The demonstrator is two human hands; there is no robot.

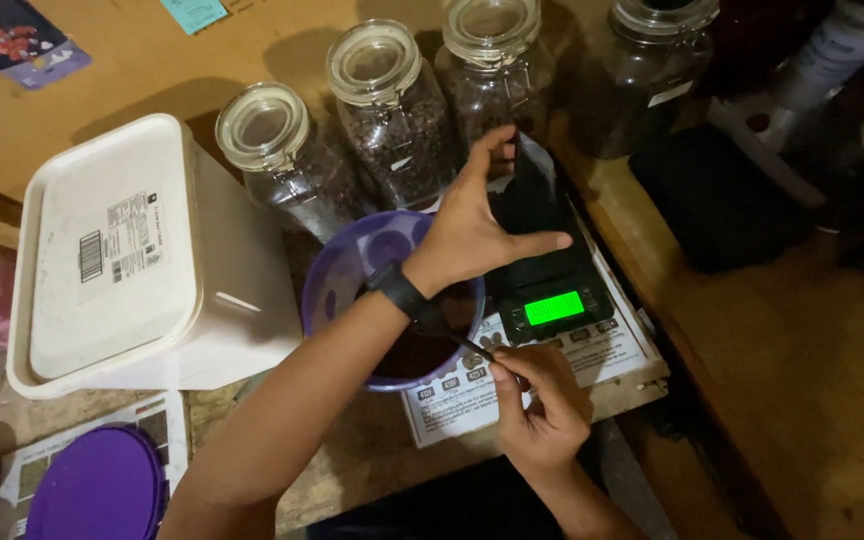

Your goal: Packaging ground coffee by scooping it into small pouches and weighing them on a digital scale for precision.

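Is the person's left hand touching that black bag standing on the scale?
Touching. The head view shows the left hand with its thumb and fingers closed on the top edge of the black bag, which stands on the scale.

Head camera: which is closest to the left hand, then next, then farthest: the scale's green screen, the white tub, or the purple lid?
From the left hand:
1. Scale's green screen, just below and right of it.
2. White tub, far across on the left.
3. Purple lid, bottom-left corner, farthest.
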